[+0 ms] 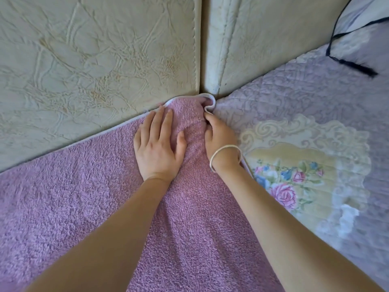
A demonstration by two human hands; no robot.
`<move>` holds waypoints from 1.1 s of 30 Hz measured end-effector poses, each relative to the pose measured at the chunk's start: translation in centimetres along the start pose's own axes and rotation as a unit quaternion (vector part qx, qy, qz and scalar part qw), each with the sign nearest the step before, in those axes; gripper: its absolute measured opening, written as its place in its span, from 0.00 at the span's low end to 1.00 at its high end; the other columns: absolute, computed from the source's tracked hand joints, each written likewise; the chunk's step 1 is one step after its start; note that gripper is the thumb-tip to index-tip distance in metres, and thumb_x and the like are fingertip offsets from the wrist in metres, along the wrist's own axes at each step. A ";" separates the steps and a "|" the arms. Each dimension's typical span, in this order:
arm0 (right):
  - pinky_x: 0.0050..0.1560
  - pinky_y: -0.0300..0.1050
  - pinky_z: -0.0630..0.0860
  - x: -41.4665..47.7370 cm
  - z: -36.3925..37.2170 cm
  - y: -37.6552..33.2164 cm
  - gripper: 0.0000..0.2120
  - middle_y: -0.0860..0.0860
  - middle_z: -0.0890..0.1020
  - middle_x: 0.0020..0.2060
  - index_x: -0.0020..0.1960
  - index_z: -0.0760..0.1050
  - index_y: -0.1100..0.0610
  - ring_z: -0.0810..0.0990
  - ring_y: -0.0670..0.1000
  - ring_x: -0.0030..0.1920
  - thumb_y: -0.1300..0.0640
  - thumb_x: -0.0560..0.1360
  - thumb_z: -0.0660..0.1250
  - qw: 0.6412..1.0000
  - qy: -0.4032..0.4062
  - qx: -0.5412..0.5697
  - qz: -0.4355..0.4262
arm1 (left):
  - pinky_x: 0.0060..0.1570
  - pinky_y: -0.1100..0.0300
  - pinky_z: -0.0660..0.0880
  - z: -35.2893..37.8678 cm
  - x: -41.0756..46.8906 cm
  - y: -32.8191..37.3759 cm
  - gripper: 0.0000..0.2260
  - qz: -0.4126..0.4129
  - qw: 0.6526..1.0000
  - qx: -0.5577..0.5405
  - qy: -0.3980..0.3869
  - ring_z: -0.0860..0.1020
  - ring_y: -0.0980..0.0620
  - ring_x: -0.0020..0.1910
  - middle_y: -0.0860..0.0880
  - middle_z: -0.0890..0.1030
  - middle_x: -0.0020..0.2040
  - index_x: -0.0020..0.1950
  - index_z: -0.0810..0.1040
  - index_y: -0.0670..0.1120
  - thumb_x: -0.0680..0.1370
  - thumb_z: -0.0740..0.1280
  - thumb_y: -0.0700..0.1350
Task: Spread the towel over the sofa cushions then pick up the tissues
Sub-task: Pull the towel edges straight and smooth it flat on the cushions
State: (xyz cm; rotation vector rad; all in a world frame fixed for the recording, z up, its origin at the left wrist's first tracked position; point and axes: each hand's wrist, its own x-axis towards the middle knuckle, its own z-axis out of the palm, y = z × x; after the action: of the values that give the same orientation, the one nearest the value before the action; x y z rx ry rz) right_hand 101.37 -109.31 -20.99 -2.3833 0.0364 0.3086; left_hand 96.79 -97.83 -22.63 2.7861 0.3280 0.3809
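A fluffy mauve towel (69, 199) with a white edge lies over the sofa seat and reaches the cream back cushions (94, 60). Its far corner is bunched where the two back cushions meet. My left hand (159, 144) lies flat on the towel near that corner, fingers straight. My right hand (219, 135), a silver bangle on the wrist, grips the towel's right edge just below the corner, fingers curled into the fold. No tissues are in view.
To the right lies a quilted lilac cover (305, 98) with a floral panel (290, 182). A pale pillow with black trim (357, 39) sits at the top right. A narrow gap (203, 49) separates the two back cushions.
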 end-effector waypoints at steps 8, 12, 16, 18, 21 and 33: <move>0.67 0.35 0.51 1.6 0.7 -1.2 0.23 0.58 0.57 0.75 0.75 0.50 0.61 0.58 0.55 0.74 0.56 0.82 0.48 0.990 -0.124 0.056 0.026 | 0.64 0.49 0.66 0.1 0.0 0.0 0.24 -0.001 1.000 0.002 0.000 0.70 0.45 0.67 0.47 0.74 0.67 0.67 0.71 0.47 0.75 0.53 0.54; 0.71 0.44 0.56 3.5 0.5 -1.3 0.21 0.55 0.62 0.74 0.75 0.52 0.51 0.61 0.56 0.72 0.54 0.82 0.45 0.967 -0.161 0.151 0.131 | 0.64 0.48 0.66 0.0 0.1 0.1 0.24 0.000 1.000 0.007 -0.005 0.71 0.44 0.67 0.46 0.74 0.67 0.67 0.71 0.47 0.75 0.53 0.54; 0.71 0.46 0.57 4.8 0.3 -1.3 0.21 0.58 0.66 0.71 0.71 0.62 0.60 0.62 0.56 0.71 0.56 0.82 0.44 0.955 -0.185 0.130 0.194 | 0.64 0.48 0.67 -0.1 0.2 0.2 0.24 -0.001 1.000 0.010 -0.008 0.71 0.45 0.67 0.47 0.74 0.67 0.67 0.71 0.47 0.75 0.53 0.55; 0.70 0.45 0.58 5.0 0.2 -1.5 0.21 0.59 0.67 0.70 0.69 0.64 0.62 0.63 0.57 0.71 0.56 0.82 0.43 0.952 -0.197 0.107 0.208 | 0.64 0.48 0.66 0.0 0.2 0.1 0.24 0.000 1.000 0.011 -0.009 0.71 0.45 0.67 0.47 0.74 0.67 0.67 0.71 0.47 0.75 0.53 0.55; 0.69 0.42 0.58 4.8 0.3 -2.4 0.21 0.59 0.65 0.72 0.71 0.61 0.63 0.62 0.56 0.72 0.58 0.83 0.41 0.962 -0.178 0.090 0.188 | 0.64 0.48 0.66 0.0 0.1 0.0 0.24 -0.007 1.000 0.004 -0.017 0.70 0.45 0.68 0.47 0.73 0.68 0.68 0.70 0.47 0.75 0.53 0.55; 0.71 0.42 0.56 1.3 -0.3 0.9 0.23 0.60 0.66 0.71 0.71 0.63 0.59 0.62 0.56 0.73 0.51 0.82 0.42 0.956 -0.202 0.072 0.200 | 0.64 0.48 0.65 0.1 0.1 0.1 0.25 -0.001 1.000 0.011 -0.026 0.69 0.45 0.68 0.47 0.73 0.68 0.67 0.71 0.47 0.75 0.52 0.56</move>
State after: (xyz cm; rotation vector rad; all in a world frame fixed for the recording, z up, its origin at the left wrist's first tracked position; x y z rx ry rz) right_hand 102.61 -110.09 -21.72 -2.1119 0.3403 0.9465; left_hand 96.96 -97.91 -22.65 2.8102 0.3259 0.3062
